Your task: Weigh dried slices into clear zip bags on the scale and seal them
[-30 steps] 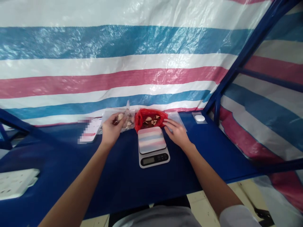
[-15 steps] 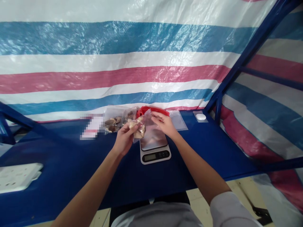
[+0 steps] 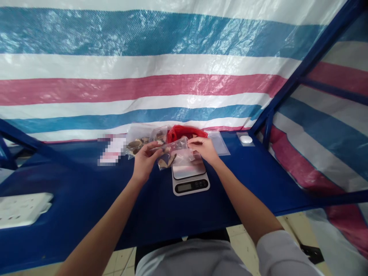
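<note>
A clear plastic bag (image 3: 181, 145) with pale brown dried pieces inside is stretched between my hands, over the upper left part of a digital kitchen scale (image 3: 189, 171). My left hand (image 3: 144, 161) grips its left end between thumb and fingers. At the bag's right end, my right hand (image 3: 202, 147) pinches the edge with its fingertips. The pieces hang low in the bag near my left thumb. Beneath it, the scale's metal plate is partly covered, and its display shows no figures I can read. Behind lies a red plastic bag (image 3: 186, 131), partly hidden.
More clear bags (image 3: 137, 134) of brown dried slices lie left of the scale. A flat clear bag (image 3: 220, 145) and a small bagged white oval item (image 3: 245, 139) lie right. A blurred card (image 3: 113, 149) and a white power strip (image 3: 24, 209) are leftward. Striped sheeting (image 3: 143, 88) closes the back.
The bag has gone from bunched up to stretched out sideways, and its pieces have spread. My left hand has moved slightly left; my right hand still pinches the other end.
</note>
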A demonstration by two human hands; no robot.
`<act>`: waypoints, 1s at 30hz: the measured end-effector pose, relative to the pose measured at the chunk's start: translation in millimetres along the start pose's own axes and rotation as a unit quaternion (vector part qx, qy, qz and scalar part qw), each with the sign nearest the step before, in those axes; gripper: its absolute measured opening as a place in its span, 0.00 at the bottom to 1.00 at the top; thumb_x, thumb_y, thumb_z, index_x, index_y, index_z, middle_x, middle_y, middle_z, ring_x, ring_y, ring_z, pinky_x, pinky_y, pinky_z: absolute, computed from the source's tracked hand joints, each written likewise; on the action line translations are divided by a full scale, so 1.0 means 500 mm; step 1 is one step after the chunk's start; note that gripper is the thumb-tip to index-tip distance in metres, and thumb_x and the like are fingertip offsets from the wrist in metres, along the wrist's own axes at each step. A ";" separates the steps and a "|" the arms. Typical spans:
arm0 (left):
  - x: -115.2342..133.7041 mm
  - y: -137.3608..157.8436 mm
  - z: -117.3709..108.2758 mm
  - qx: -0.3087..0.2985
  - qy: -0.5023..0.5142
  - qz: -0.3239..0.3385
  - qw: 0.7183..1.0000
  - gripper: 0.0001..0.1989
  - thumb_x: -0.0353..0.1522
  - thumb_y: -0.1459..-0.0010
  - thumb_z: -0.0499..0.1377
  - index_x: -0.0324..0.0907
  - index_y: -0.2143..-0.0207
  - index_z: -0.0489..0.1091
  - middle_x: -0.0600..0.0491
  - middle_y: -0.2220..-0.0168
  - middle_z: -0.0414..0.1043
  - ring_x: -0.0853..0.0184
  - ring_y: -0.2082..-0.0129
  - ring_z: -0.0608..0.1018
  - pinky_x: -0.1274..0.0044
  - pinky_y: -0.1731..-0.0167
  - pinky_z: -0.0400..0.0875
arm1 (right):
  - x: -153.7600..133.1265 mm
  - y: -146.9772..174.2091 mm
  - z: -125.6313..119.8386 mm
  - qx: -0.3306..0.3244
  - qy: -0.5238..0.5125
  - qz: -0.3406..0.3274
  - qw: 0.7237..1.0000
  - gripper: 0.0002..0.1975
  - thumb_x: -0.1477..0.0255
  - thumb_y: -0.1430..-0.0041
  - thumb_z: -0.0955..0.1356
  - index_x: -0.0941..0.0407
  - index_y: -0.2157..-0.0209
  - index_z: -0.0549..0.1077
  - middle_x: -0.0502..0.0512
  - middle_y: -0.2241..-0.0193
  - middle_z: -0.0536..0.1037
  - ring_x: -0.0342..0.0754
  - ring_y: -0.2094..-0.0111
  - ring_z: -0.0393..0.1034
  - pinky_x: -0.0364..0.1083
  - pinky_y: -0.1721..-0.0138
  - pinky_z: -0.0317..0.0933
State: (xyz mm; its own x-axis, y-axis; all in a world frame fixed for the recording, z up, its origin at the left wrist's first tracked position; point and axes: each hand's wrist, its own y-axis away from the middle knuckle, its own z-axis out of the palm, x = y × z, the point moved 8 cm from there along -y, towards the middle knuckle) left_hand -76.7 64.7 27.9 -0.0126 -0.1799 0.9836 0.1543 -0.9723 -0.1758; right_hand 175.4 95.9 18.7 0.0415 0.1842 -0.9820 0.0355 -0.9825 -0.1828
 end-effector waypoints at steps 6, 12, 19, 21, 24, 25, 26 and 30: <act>0.089 0.019 0.012 -0.008 -0.271 0.213 0.939 0.13 0.38 0.44 0.64 0.42 0.58 0.77 0.47 0.55 0.78 0.63 0.62 0.80 0.71 0.56 0.75 | 0.010 -0.005 0.020 -0.004 0.042 -0.005 0.999 0.11 0.65 0.50 0.74 0.55 0.65 0.83 0.52 0.69 0.82 0.47 0.70 0.77 0.47 0.67 0.76; 0.084 0.020 0.115 -0.149 -0.285 0.151 0.935 0.11 0.37 0.43 0.62 0.40 0.63 0.79 0.49 0.66 0.81 0.64 0.68 0.80 0.75 0.63 0.73 | -0.014 0.002 0.045 -0.020 0.015 -0.003 1.000 0.12 0.67 0.48 0.73 0.55 0.61 0.82 0.55 0.58 0.83 0.50 0.62 0.79 0.48 0.64 0.77; 0.044 -0.002 0.137 -0.172 -0.214 -0.003 0.962 0.15 0.40 0.47 0.65 0.37 0.65 0.80 0.53 0.77 0.77 0.67 0.76 0.77 0.77 0.70 0.71 | -0.027 0.012 0.047 -0.021 0.012 -0.018 1.000 0.11 0.66 0.44 0.73 0.53 0.59 0.82 0.54 0.54 0.82 0.51 0.53 0.78 0.50 0.53 0.75; 0.039 -0.001 0.137 -0.172 -0.193 -0.030 0.966 0.14 0.40 0.48 0.66 0.37 0.67 0.80 0.54 0.78 0.76 0.68 0.78 0.76 0.78 0.71 0.70 | -0.023 0.017 0.052 -0.021 -0.023 0.009 0.999 0.12 0.64 0.44 0.73 0.53 0.59 0.82 0.54 0.53 0.82 0.52 0.52 0.78 0.50 0.55 0.76; 0.034 0.002 0.138 -0.166 -0.176 -0.048 0.969 0.13 0.39 0.50 0.67 0.37 0.68 0.80 0.55 0.79 0.75 0.69 0.78 0.76 0.78 0.71 0.71 | -0.024 0.023 0.061 -0.021 -0.074 0.048 0.996 0.14 0.61 0.44 0.73 0.53 0.59 0.81 0.56 0.54 0.82 0.53 0.52 0.78 0.50 0.56 0.76; 0.031 0.003 0.138 -0.163 -0.169 -0.053 0.971 0.13 0.38 0.51 0.67 0.37 0.68 0.80 0.54 0.79 0.76 0.69 0.78 0.76 0.78 0.72 0.71 | -0.026 0.024 0.063 -0.020 -0.084 0.059 0.994 0.15 0.61 0.44 0.73 0.53 0.58 0.81 0.56 0.55 0.83 0.53 0.52 0.78 0.50 0.56 0.76; 0.027 0.002 0.138 -0.159 -0.159 -0.059 0.973 0.13 0.38 0.51 0.67 0.37 0.69 0.80 0.54 0.79 0.76 0.69 0.78 0.76 0.78 0.72 0.71 | -0.028 0.025 0.064 -0.018 -0.092 0.066 0.993 0.15 0.61 0.44 0.73 0.53 0.58 0.81 0.56 0.56 0.83 0.53 0.53 0.79 0.50 0.56 0.76; 0.007 -0.004 0.133 -0.141 -0.112 -0.081 0.980 0.11 0.35 0.54 0.68 0.36 0.71 0.79 0.53 0.79 0.76 0.69 0.78 0.76 0.77 0.71 0.71 | -0.032 0.024 0.064 -0.019 -0.111 0.072 0.991 0.15 0.61 0.44 0.73 0.53 0.58 0.80 0.57 0.56 0.83 0.53 0.54 0.79 0.50 0.56 0.76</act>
State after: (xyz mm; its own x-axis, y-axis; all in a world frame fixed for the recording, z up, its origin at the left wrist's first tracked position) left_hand -11.2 76.1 34.2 0.2068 -0.0130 0.9783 -0.1111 -0.9938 0.0103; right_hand 143.0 80.2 30.6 -0.1719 0.0275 -0.9847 0.0826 -0.9957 -0.0422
